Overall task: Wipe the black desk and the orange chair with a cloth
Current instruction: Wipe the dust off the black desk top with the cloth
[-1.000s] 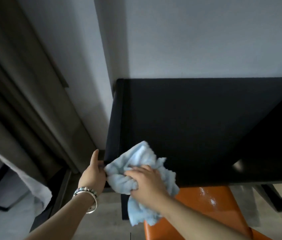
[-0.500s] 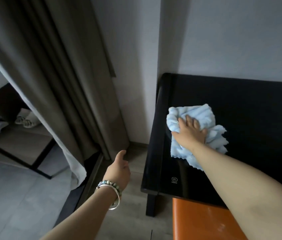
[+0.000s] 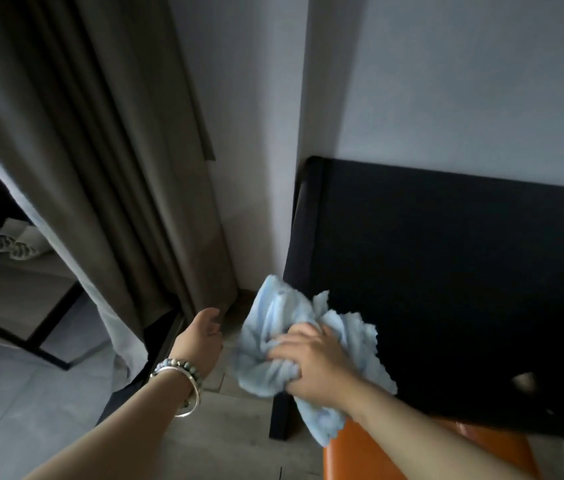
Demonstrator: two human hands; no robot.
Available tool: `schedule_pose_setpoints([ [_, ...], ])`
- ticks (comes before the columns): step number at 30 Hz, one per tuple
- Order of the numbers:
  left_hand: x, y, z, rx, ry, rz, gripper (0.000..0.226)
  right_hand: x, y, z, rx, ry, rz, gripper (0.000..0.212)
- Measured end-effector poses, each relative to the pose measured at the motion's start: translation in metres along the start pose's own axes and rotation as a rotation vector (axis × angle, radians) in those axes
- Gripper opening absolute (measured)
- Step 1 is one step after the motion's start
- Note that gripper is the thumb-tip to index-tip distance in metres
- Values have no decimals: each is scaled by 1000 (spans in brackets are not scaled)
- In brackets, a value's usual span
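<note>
Presently we list: black worktop (image 3: pixel 447 271), wiping under way at its near left corner, we judge; orange chair (image 3: pixel 350 462) beneath, seemingly unwiped; blue cloth (image 3: pixel 273 327), bunched, overhanging that corner; right hand (image 3: pixel 311 362) clutching it; left hand (image 3: pixel 201 337) relaxed, holding nothing.

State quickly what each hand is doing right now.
Left hand: open, fingers relaxed, holding nothing.
Right hand: closed, gripping the light blue cloth at the black desk corner.
</note>
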State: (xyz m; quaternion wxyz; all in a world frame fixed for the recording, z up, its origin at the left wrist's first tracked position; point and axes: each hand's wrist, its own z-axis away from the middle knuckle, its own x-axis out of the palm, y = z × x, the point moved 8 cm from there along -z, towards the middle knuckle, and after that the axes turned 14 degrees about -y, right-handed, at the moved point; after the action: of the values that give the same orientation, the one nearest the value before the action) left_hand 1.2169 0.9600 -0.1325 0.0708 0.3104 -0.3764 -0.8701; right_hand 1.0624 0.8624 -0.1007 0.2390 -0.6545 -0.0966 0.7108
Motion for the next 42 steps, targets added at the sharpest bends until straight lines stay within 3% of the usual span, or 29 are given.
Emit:
schedule_pose_setpoints([
  [3,3,-3,6,22,-17,-16,40,9,-25,25,-183,-96,-135,38],
  [5,7,0,11,47,-27,-62,40,-20,-17,34,-206,109,-148,39],
  [7,10,2,15,71,-35,-20,37,-53,14,40,-10,347,-67,41],
  [8,13,1,17,76,-39,6,36,-58,33,43,208,351,14,41],
  [10,18,1,24,80,-56,3,34,-37,56,50,631,134,128,46],
  [11,19,1,25,83,-59,0,34,-23,51,54,701,91,135,50],
  [13,19,1,29,85,-45,29,34,-1,13,52,598,121,175,53],
  [17,19,6,40,117,13,64,24,26,-59,53,73,259,102,37],
  [19,20,7,42,134,24,129,18,-1,-47,76,66,411,106,40],
  [21,26,5,42,112,-3,176,23,-34,-8,101,284,553,143,39],
  [23,32,5,42,93,-40,161,25,-43,42,121,707,456,197,34],
  [24,35,7,43,96,-48,146,25,-37,50,126,810,397,194,34],
  [26,40,13,45,114,-54,101,27,-18,33,115,726,322,220,43],
  [28,46,24,48,142,-58,30,29,3,-7,94,443,274,218,46],
  [30,51,37,52,173,-48,-32,32,13,-41,83,115,154,14,37],
  [31,53,42,54,187,-44,-47,33,12,-46,84,40,87,-84,37],
  [32,54,48,55,203,-39,-56,33,6,-44,88,18,97,-127,38],
  [34,59,58,57,244,-30,-76,32,-27,-14,111,109,424,-67,38],
  [35,62,62,58,261,-26,-76,31,-40,8,128,242,564,-1,39],
  [36,65,65,59,275,-25,-72,30,-44,28,141,424,608,87,38],
  [38,74,72,62,303,-24,-83,31,-31,48,155,697,541,180,38],
  [40,83,80,64,326,-34,-116,32,-3,31,143,623,460,178,46],
  [42,93,86,62,340,-51,-171,33,19,-10,123,328,394,209,37],
])
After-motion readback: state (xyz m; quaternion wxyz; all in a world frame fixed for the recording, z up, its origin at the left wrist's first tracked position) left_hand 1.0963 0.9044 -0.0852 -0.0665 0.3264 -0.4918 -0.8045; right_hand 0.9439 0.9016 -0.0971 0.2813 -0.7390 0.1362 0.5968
